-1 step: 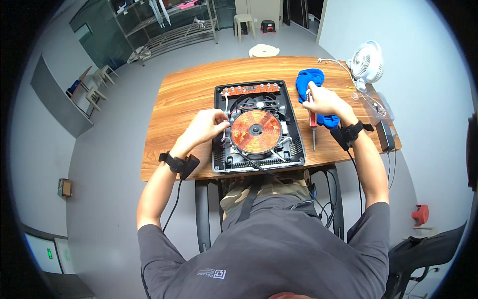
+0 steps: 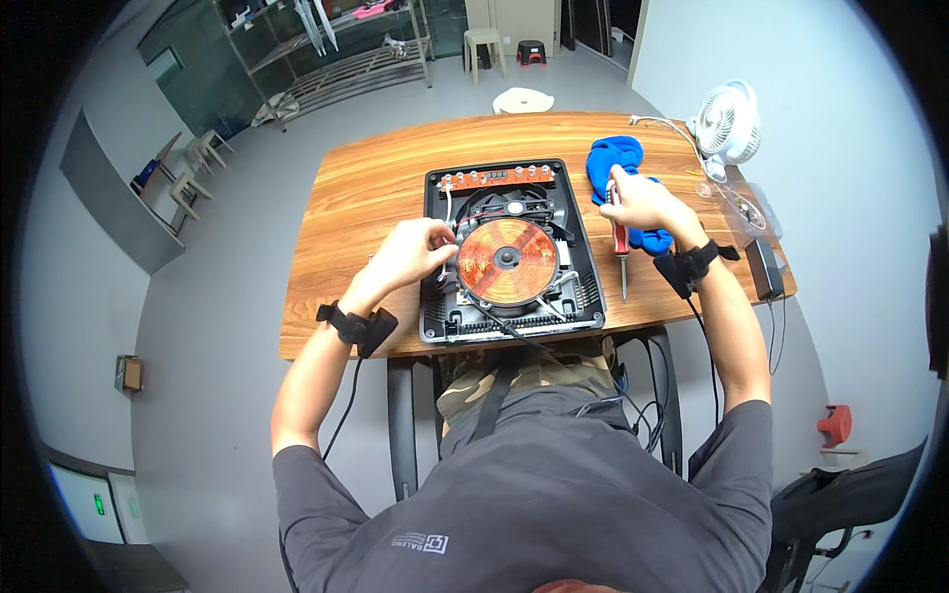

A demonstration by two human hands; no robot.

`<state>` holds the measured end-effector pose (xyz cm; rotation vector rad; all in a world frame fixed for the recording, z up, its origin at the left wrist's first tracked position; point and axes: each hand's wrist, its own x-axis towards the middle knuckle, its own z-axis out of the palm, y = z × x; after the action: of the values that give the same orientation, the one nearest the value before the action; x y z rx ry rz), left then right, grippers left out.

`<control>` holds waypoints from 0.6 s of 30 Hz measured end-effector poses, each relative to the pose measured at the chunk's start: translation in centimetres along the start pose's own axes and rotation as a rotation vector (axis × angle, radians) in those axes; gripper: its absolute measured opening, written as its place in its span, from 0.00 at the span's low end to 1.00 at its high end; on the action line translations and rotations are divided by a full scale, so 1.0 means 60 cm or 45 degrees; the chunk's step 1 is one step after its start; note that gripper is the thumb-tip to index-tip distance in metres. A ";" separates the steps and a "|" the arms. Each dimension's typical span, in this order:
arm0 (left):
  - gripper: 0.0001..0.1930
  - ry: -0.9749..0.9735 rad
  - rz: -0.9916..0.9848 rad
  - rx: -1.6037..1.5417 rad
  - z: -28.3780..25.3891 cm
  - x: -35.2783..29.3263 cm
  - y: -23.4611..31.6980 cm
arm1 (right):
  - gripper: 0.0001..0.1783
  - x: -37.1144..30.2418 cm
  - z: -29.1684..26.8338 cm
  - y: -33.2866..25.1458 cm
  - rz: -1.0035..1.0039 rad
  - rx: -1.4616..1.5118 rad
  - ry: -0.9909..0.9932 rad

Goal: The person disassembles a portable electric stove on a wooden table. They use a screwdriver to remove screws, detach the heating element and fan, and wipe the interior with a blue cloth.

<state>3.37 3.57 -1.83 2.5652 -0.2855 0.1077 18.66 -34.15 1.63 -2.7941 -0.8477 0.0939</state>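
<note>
An opened induction cooker lies on the wooden table in front of me, its black shell holding a round copper coil. Along its far end runs an orange circuit board. At the coil's left edge, my left hand has its fingers curled together by a white wire; what they hold, if anything, is hidden. My right hand is closed around a screwdriver with a red handle, right of the cooker. Its shaft points toward me. A blue cloth lies beyond and partly beneath that hand.
A white fan stands at the table's far right corner, near a clear plastic box. By the right edge sits a black power adapter. Cables hang from both wrist straps. A white stool stands past the table.
</note>
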 end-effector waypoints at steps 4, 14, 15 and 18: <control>0.13 -0.027 0.088 -0.028 0.015 -0.004 0.022 | 0.25 0.015 0.040 0.027 0.024 0.016 -0.092; 0.12 0.003 -0.020 -0.084 0.040 0.001 0.010 | 0.36 0.043 0.095 0.054 0.055 0.170 -0.282; 0.11 0.000 -0.029 -0.067 0.041 0.001 0.010 | 0.36 0.044 0.097 0.056 0.064 0.174 -0.277; 0.11 -0.001 -0.057 -0.031 0.046 0.000 0.007 | 0.38 0.048 0.116 0.059 0.116 0.152 -0.294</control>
<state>3.32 1.77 -3.95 2.5458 -0.2283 0.0864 22.13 -34.07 -5.95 -2.7432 -0.7356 0.4742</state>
